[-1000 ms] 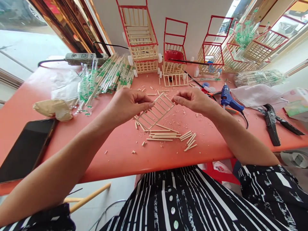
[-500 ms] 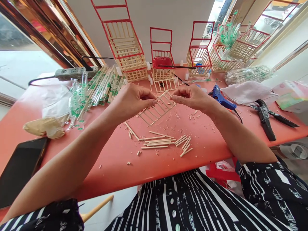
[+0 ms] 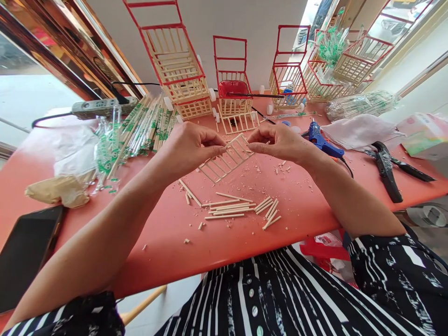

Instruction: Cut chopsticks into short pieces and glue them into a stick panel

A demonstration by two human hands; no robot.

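Note:
Both my hands hold a small ladder-like wooden stick grid (image 3: 226, 160) just above the red table (image 3: 168, 233). My left hand (image 3: 187, 147) pinches the grid's near long edge between thumb and fingers. My right hand (image 3: 276, 140) pinches its far right end. Below the grid lie several loose cut sticks (image 3: 238, 207) and scattered wood chips.
Finished red-framed stick carts (image 3: 177, 65) stand along the back. Wrapped chopsticks (image 3: 140, 123) and a power strip (image 3: 103, 107) are at the left, a phone (image 3: 24, 252) near left. A blue glue gun (image 3: 322, 142), black cutters (image 3: 387, 170) and white cloth (image 3: 360, 130) lie at the right.
The head view has tilted, so the table sits lower in frame. Both hands still hold the grid, which has lifted slightly and turned a little flatter.

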